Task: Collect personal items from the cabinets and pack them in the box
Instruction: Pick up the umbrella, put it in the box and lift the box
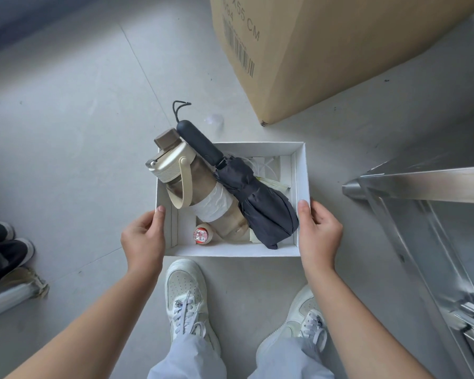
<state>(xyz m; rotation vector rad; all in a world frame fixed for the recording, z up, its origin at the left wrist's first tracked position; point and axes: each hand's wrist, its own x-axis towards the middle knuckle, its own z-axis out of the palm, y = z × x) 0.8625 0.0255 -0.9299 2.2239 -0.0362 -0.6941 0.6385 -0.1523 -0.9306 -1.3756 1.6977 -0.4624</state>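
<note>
A white cardboard box (301, 170) is held above the grey floor in front of my feet. My left hand (144, 236) grips its left wall, thumb over the rim. My right hand (319, 228) grips the right wall the same way. Inside lie a beige water bottle (192, 184) with a cream lid and strap, a folded dark umbrella (255, 198) whose handle sticks out over the far rim, a small bottle with a red cap (201, 234), and some papers and clear wrapping (268, 168).
A large brown carton (326, 50) stands on the floor beyond the box. A shiny metal frame (422, 203) runs along the right. Dark shoes (3, 253) and a pale bundle (14, 294) lie at the left. My white sneakers (186, 294) are below the box.
</note>
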